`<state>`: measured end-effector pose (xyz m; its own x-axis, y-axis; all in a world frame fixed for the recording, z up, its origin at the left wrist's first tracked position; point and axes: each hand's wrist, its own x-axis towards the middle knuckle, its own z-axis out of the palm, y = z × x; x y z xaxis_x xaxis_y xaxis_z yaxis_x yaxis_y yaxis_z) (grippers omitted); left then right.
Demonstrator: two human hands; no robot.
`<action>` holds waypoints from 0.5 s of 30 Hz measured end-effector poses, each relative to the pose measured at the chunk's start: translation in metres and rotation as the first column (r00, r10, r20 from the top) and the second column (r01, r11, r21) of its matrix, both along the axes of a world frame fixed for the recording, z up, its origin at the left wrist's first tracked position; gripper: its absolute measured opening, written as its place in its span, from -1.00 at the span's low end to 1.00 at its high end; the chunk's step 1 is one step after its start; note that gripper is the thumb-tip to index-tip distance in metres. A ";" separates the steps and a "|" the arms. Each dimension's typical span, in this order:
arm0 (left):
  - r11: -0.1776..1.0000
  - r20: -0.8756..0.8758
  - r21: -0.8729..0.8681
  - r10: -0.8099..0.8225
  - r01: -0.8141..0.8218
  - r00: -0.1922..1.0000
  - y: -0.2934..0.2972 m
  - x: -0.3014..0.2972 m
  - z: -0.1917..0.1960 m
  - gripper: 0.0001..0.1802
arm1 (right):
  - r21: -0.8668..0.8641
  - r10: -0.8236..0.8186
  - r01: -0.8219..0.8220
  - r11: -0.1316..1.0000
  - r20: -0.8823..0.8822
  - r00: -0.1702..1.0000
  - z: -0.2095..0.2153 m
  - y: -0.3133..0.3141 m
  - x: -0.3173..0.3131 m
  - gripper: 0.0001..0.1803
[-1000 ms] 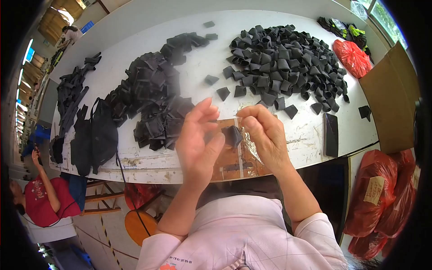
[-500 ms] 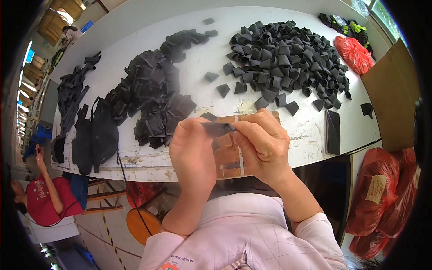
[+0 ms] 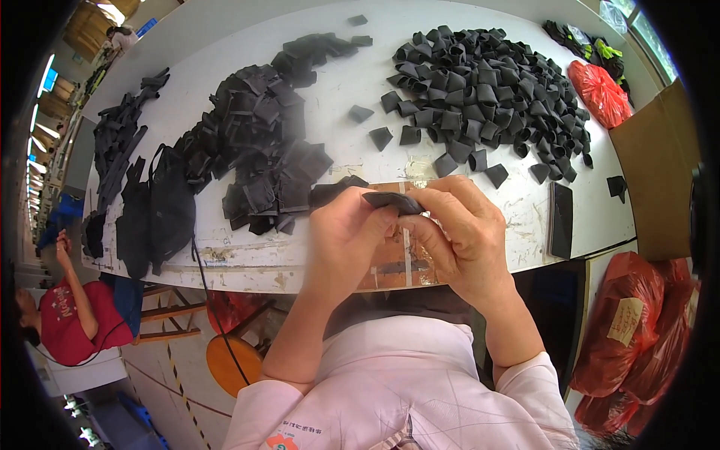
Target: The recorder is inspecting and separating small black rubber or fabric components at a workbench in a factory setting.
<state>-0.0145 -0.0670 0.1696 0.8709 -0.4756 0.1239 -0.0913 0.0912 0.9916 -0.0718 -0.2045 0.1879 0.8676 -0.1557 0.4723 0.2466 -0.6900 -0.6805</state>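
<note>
A small black fabric piece [image 3: 393,201] is stretched between my two hands above the near edge of the table. My left hand [image 3: 341,238] pinches its left end with thumb and fingers. At the other end, the thumb and forefinger of my right hand [image 3: 466,225] close on it. Beneath the hands lies a brown taped board [image 3: 396,264]. To the left sprawls a heap of flat black fabric pieces [image 3: 259,139]. Beyond my right hand spreads a large pile of black fabric pieces curled into short tubes [image 3: 487,94].
The white table [image 3: 337,112] also bears black strips [image 3: 116,142] at far left and a dark flat slab [image 3: 560,221] at right. A red plastic bag [image 3: 600,94] and a cardboard box [image 3: 651,169] stand at the right. Another person [image 3: 86,322] sits at left.
Both hands have turned and shifted slightly rightward with the fabric piece, which now looks more bent and tilted. The view has moved a little too.
</note>
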 end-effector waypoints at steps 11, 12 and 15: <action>0.746 -0.626 -0.666 -0.559 0.001 0.544 0.008 0.006 -0.009 -0.83 | 0.037 0.036 -0.042 0.998 0.164 0.986 -0.009 0.007 0.007 -0.86; 0.747 -0.626 -0.664 -0.550 -0.008 0.553 0.006 0.006 -0.012 -0.83 | 0.038 0.036 -0.041 0.998 0.142 0.989 -0.009 0.007 0.006 -0.86; 0.581 -0.654 -0.753 -0.713 -0.310 0.252 -0.003 0.005 -0.021 -0.85 | 0.029 0.024 -0.028 0.999 0.129 0.991 -0.006 0.008 0.004 -0.87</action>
